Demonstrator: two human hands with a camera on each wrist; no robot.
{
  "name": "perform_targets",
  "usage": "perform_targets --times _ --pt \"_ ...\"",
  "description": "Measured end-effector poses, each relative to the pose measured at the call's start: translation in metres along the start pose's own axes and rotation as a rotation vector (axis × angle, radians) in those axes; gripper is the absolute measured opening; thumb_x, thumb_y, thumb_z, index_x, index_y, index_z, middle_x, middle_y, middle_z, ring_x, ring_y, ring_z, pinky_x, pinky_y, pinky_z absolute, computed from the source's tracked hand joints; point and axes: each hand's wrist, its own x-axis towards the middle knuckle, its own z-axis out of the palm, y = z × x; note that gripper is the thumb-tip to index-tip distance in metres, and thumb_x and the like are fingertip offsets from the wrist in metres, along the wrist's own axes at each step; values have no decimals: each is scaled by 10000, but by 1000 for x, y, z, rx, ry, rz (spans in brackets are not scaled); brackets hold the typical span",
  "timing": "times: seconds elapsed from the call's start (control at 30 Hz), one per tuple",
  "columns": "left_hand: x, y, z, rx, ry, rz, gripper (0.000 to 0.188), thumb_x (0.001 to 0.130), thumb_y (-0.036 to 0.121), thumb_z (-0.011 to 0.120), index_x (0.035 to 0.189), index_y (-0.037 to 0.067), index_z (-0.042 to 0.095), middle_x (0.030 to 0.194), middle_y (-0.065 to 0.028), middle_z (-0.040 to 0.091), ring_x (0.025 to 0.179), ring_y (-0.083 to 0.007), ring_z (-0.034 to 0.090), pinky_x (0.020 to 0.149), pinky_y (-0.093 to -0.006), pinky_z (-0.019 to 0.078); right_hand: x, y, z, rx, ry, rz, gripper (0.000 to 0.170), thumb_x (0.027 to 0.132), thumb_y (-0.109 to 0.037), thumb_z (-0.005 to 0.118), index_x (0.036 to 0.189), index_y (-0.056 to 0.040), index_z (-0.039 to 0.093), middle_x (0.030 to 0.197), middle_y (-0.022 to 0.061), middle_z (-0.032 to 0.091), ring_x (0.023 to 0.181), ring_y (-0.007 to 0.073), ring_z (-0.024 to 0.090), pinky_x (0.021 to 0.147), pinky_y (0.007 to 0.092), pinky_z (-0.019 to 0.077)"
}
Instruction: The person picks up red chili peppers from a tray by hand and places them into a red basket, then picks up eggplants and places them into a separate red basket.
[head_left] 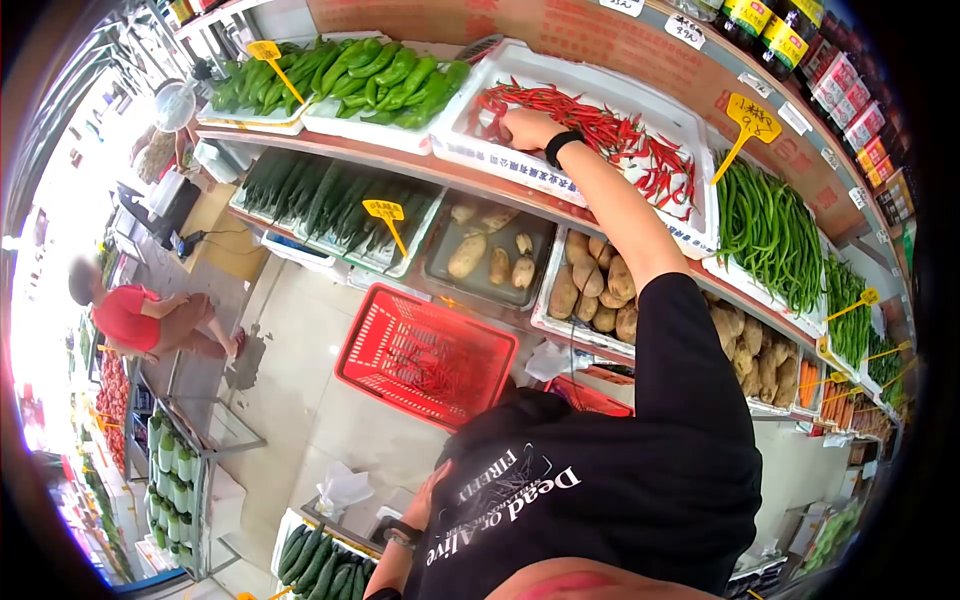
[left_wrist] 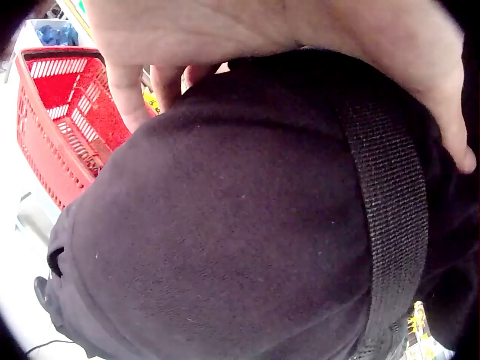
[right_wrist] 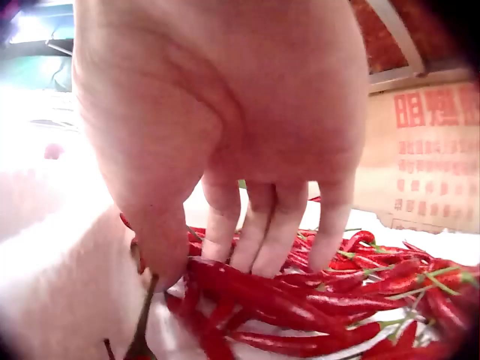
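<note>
In the head view, my right hand (head_left: pixel 530 130) reaches into a white foam box (head_left: pixel 480 155) of red chilies (head_left: pixel 590 125), at the box's left part. The right wrist view shows that hand (right_wrist: pixel 247 150) with fingers pointing down among the chilies (right_wrist: pixel 262 296), the thumb apart from the fingers and close to one chili's end. Its fingertips are partly hidden behind chilies. My left hand (head_left: pixel 432 495) rests against the black clothing at my side. From the left wrist, the hand (left_wrist: pixel 277 37) lies spread over dark fabric (left_wrist: pixel 225 210) with a black strap (left_wrist: pixel 390 202).
Below the shelf is a red basket (head_left: pixel 365 335) with red chilies inside. Green peppers (head_left: pixel 375 75) are left of the foam box, long green chilies (head_left: pixel 770 230) right. Potatoes (head_left: pixel 600 285) and cucumbers (head_left: pixel 320 555) fill lower boxes. A person in red (head_left: pixel 130 315) stands at the left.
</note>
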Motion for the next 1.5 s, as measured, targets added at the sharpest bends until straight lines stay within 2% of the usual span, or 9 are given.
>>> perform_targets --times 0.27,0.47,0.7,0.83,0.97,1.1,1.27,1.37,1.5 --pt "3 10 -4 65 -9 16 618 996 275 442 1536 19 281 1546 -206 354 1406 -356 379 1159 -436 310 -15 -5 -19 50 148 -9 117 728 -137 710 834 -88 716 829 137 705 826 323 682 711 440 517" --pt "-2 -42 15 50 39 165 596 1036 325 370 1533 9 278 1531 -228 363 1397 -365 389 1158 -430 313 -24 18 -28 201 309 -53 115 780 -190 728 853 -102 714 831 104 713 785 294 682 704 410 518" --pt "3 6 -10 68 -13 76 561 1039 272 373 1531 15 288 1527 -223 372 1399 -355 391 1162 -424 309 -47 20 -56 527 483 71 163 818 -210 744 868 -55 728 750 82 719 697 214 682 648 342 503" --pt "2 14 -16 87 -45 84 656 956 228 514 1529 7 284 1545 -223 344 1413 -366 370 1161 -429 310 -52 19 -66 550 643 -10 191 825 -187 763 847 -2 722 791 94 734 731 176 698 674 299 521" --pt "3 -6 -10 27 -34 151 782 869 254 617 1530 7 280 1558 -216 326 1417 -371 362 1151 -441 320 -89 -60 -66 797 459 -69 207 814 -184 775 893 0 724 799 93 735 739 152 692 706 294 527" --pt "-1 -14 -10 28 -10 173 893 803 308 689 1541 30 269 1569 -199 313 1419 -370 360 1138 -449 334 -130 -149 8 900 172 -98 164 838 -170 741 882 -13 723 797 91 729 731 140 684 695 290 522" --pt "-8 3 -15 93 -72 9 759 943 328 529 1580 90 192 1605 -156 248 1405 -350 371 1155 -487 282 -188 -238 147 776 -102 -165 162 817 -202 735 870 -49 727 778 118 713 725 236 697 673 350 527" --pt "-11 4 -11 113 -17 14 806 883 301 597 1567 82 232 1578 -173 299 1388 -363 397 1124 -466 332 -220 -271 215 780 -248 -186 175 809 -223 729 857 -55 724 796 137 712 766 282 706 689 390 538" --pt "-15 6 -11 73 -22 16 797 881 285 591 1564 70 241 1577 -174 302 1395 -358 385 1132 -459 319 -252 -284 290 404 -336 -352 300 808 -313 707 894 -26 691 815 191 698 835 357 694 747 463 551"
